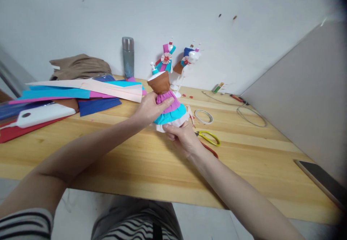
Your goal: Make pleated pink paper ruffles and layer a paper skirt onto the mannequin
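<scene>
Between my hands, tilted above the table, is a small dress form (159, 82) dressed in paper: a brown top and a tiered skirt (170, 116) of pink, turquoise and pale cream. My left hand (153, 108) is closed round its waist, thumb across the pink tier. Lower down, my right hand (181, 135) pinches the pale bottom hem, thumb on top. The form's white neck knob points up and to the left. Scissors (208, 137) with a yellow and a red handle lie just beyond my right hand, their blades hidden behind it. A tape roll (204, 116) lies nearby.
Two more dressed forms (166, 58) stand by the wall. At left are coloured paper sheets (114, 89), a white glue gun-like tool (46, 115), brown cloth (81, 67) and a grey flask (128, 57). A cable (252, 115) and a phone (320, 180) lie right.
</scene>
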A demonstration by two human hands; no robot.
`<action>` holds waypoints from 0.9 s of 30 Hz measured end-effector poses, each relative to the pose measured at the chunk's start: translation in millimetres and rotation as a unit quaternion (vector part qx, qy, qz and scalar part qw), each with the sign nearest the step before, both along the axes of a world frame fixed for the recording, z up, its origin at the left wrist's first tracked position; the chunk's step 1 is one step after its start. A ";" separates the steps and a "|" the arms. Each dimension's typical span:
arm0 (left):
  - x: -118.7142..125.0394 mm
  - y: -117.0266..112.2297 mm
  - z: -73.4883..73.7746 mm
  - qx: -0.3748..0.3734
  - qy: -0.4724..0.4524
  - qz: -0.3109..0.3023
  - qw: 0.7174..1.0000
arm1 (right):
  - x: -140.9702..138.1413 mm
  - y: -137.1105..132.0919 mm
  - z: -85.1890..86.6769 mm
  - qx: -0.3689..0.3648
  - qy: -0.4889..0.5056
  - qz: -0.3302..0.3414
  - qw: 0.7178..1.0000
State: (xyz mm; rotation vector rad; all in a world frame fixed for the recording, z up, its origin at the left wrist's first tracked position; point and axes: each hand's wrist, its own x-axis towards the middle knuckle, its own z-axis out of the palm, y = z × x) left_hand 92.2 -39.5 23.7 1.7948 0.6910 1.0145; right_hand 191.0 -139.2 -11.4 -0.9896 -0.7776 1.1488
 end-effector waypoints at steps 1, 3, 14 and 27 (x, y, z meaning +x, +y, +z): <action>0.1 0.2 -0.5 0.001 -0.001 -0.003 1.000 | 0.0 0.7 -0.9 0.002 -0.004 -0.006 1.000; 0.0 0.8 -1.5 0.002 -0.001 -0.009 1.000 | 0.4 1.5 -2.5 0.008 -0.015 -0.019 1.000; -5.7 12.4 5.5 0.008 0.006 0.021 1.000 | 4.3 -8.4 -5.6 -0.048 -0.076 0.069 0.994; -8.1 20.2 8.8 0.010 0.015 0.011 1.000 | 14.5 -10.3 -1.7 -0.102 -0.207 0.123 0.965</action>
